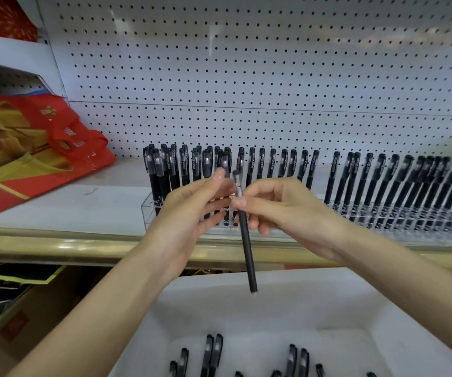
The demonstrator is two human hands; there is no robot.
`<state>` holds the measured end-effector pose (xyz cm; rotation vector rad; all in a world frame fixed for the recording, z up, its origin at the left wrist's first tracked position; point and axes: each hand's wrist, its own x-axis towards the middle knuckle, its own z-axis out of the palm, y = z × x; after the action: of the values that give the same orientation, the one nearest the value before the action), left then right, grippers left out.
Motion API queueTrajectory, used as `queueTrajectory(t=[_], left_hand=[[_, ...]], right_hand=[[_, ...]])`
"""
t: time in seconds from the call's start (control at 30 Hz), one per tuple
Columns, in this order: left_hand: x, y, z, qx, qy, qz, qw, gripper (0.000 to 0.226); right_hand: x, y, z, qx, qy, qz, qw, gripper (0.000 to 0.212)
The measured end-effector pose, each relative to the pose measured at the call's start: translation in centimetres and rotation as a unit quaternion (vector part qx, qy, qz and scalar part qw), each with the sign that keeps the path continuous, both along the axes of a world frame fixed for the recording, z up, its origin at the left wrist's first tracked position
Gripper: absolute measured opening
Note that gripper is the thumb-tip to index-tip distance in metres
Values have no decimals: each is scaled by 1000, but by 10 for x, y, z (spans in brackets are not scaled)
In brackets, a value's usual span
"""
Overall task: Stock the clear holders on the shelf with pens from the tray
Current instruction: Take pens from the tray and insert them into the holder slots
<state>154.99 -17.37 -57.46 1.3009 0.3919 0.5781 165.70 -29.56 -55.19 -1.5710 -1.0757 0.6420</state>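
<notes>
My right hand (282, 210) pinches a black pen (247, 251) near its cap, and the pen hangs tip-down over the white tray (246, 303). My left hand (192, 205) is raised beside it with fingers relaxed; its fingertips are at the pen's cap, in front of the left clear holder (152, 210). That holder is packed with upright black pens (165, 170). A second clear holder (398, 216) on the right also carries a long row of pens. Several loose pens (214, 352) lie in the tray below.
The white shelf (78, 202) has a gold front rail (83, 248) and a pegboard back (246, 77). Red and gold bags (29, 142) lie on the shelf's left. Dark goods and a cardboard box (4, 303) sit lower left.
</notes>
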Motion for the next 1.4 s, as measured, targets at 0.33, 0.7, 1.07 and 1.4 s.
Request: queueTrajectory(t=[0.33, 0.7, 1.07, 1.4], left_hand=[[1, 11, -33, 500, 122, 113, 850, 40], [9, 6, -45, 540, 157, 47, 826, 52], [13, 10, -54, 545, 150, 45, 824, 56], [11, 13, -53, 552, 150, 35, 819, 62]], right_hand=[[54, 6, 34, 135, -200, -166, 956, 42], [58, 30, 5, 183, -291, -206, 916, 39], [65, 29, -15, 125, -366, -184, 904, 39], [66, 32, -20, 68, -464, -185, 864, 48]])
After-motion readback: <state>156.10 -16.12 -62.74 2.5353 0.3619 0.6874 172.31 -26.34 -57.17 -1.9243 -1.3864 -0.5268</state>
